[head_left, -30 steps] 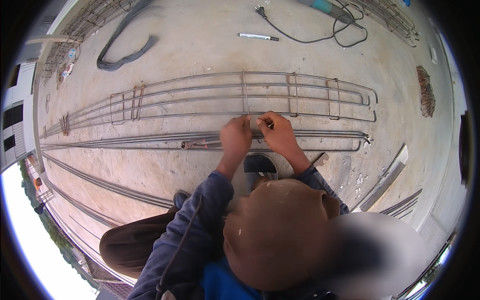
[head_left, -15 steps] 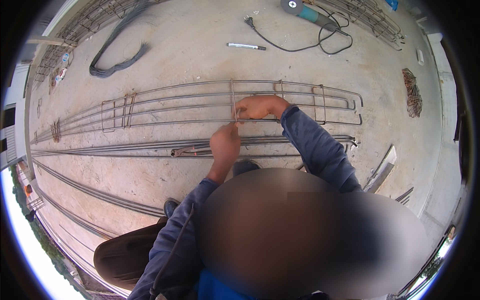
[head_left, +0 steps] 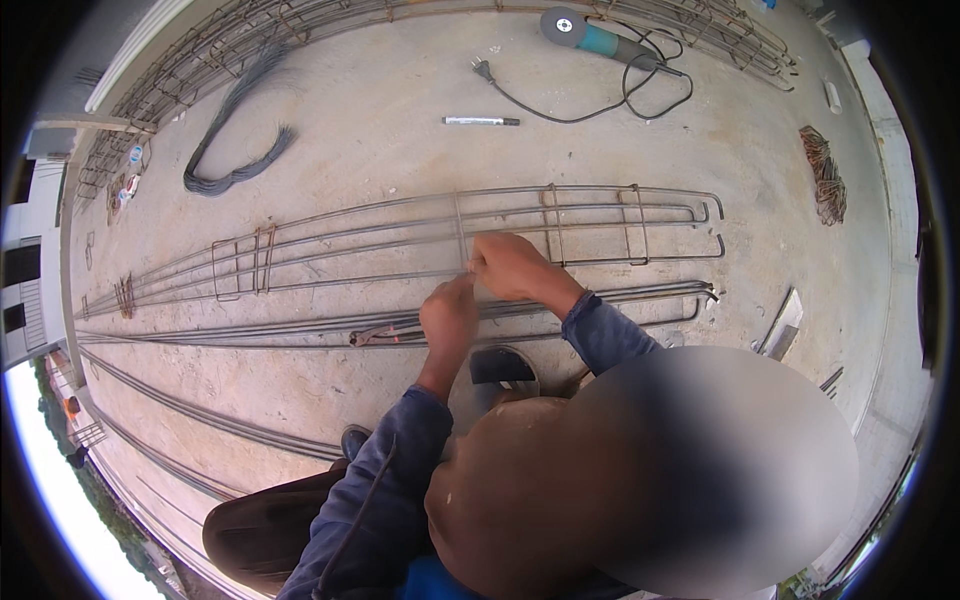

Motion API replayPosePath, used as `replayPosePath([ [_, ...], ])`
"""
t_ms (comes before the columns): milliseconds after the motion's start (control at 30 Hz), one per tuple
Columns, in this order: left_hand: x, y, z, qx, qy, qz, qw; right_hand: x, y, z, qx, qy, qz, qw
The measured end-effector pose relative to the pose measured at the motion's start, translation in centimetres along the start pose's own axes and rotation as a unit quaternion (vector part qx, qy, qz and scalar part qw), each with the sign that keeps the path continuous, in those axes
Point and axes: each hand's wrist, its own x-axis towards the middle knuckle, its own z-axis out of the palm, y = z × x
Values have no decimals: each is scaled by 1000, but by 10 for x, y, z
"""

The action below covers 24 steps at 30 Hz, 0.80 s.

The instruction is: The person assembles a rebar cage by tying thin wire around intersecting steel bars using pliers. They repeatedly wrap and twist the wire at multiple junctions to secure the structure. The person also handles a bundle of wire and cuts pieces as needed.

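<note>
A long cage of steel reinforcing bars (head_left: 350,232) lies across the floor in front of me, with square stirrups (head_left: 552,225) around it. My left hand (head_left: 449,318) is closed at the cage's near bar, its fingertips pinched by one stirrup (head_left: 461,228). From the right, my right hand (head_left: 514,267) is also closed there, its fingers meeting the left ones. What they pinch is hidden or too small to make out. Closer to me, pincers (head_left: 378,334) with reddish handles rest on a bundle of loose bars (head_left: 250,330).
Beyond the cage lie a bent hank of tie wire (head_left: 213,185), a marker pen (head_left: 480,121) and an angle grinder (head_left: 598,40) with its cord. More finished cages (head_left: 190,65) line the far side. A pile of stirrups (head_left: 822,175) sits at right; my shoe (head_left: 503,366) is near the bars.
My right hand has come down and nearer, from across the cage to its near bar. The left hand stays closed by the same stirrup. The whole view has shifted slightly.
</note>
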Motion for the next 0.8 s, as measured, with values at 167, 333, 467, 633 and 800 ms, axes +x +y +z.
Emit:
replayPosePath([
  [167, 5, 2, -11, 15, -37, -14, 999, -32, -12, 47, 25, 155, 18, 987],
  [333, 26, 18, -40, 76, -170, -55, 981, -45, -2, 75, 91, 263, -19, 960],
  [467, 39, 19, -58, -1, -232, -114, 966, -48, 1, 83, 20, 277, -53, 959],
  [633, 43, 43, -65, 82, -252, -98, 959, -39, 9, 96, -40, 262, -73, 961],
  [800, 57, 48, -75, 91, -308, -51, 946, -36, 11, 103, -104, 267, -59, 956],
])
